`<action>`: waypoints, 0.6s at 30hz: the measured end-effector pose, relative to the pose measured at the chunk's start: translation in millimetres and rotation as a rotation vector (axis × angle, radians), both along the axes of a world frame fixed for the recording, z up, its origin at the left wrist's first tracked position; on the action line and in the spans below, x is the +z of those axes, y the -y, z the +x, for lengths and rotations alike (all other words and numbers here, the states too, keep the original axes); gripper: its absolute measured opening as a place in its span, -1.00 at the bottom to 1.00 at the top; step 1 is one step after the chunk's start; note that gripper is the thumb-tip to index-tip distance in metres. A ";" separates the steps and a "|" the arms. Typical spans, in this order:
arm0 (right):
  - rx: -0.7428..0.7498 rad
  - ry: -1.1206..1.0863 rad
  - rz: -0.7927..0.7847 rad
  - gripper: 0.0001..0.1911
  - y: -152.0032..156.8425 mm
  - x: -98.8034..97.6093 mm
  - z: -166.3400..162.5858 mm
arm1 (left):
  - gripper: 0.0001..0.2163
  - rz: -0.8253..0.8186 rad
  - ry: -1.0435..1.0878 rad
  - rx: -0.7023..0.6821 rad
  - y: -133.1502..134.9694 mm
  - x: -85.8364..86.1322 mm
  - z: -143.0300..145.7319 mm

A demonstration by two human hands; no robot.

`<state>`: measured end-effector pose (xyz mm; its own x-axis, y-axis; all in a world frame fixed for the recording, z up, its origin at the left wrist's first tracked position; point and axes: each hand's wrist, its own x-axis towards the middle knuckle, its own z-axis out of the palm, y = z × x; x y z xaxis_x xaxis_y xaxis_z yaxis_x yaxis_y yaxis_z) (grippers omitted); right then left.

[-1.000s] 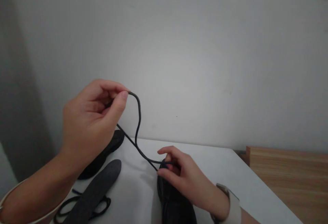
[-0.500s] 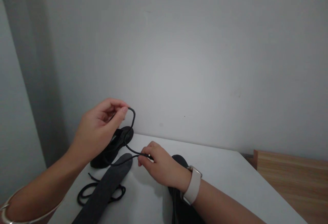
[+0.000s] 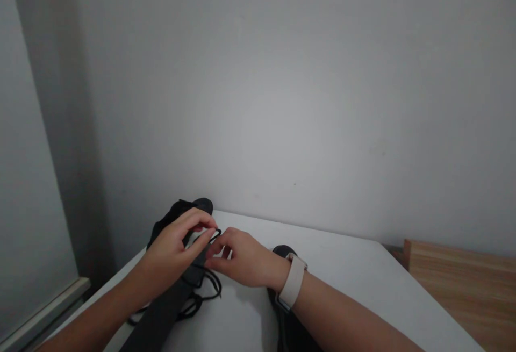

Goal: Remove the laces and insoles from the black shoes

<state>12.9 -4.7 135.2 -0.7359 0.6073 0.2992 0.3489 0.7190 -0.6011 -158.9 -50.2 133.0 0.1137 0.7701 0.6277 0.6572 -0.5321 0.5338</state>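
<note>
My left hand (image 3: 173, 252) and my right hand (image 3: 242, 258) meet low over the white table (image 3: 363, 287), both pinching a thin black shoelace (image 3: 215, 234). The rest of the lace hangs in loops (image 3: 205, 290) onto the table below them. A dark grey insole (image 3: 161, 314) lies under my left wrist. A black shoe (image 3: 189, 209) lies at the table's far left corner. Another black shoe (image 3: 282, 252) sits mostly hidden behind my right wrist, which wears a pale watch band (image 3: 291, 282).
A plain grey wall stands right behind the table. A wooden surface (image 3: 463, 287) lies lower at the right. A second black lace (image 3: 137, 317) peeks out by the insole at the left.
My left hand came down from a raised position to table height. My right hand moved left to meet it. The lace loop between them shrank and the slack now lies on the table.
</note>
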 end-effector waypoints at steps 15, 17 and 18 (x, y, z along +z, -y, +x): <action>-0.118 0.339 -0.006 -0.83 64.4 30.4 135.7 | -0.79 0.201 -0.442 0.156 22.8 -90.4 13.4; -0.084 0.465 -0.031 -0.73 66.4 16.1 141.9 | -0.70 0.182 -0.385 0.002 34.7 -101.6 44.2; -0.081 0.498 -0.035 -0.68 65.6 5.3 142.4 | -0.63 0.161 -0.346 -0.089 40.5 -109.3 62.1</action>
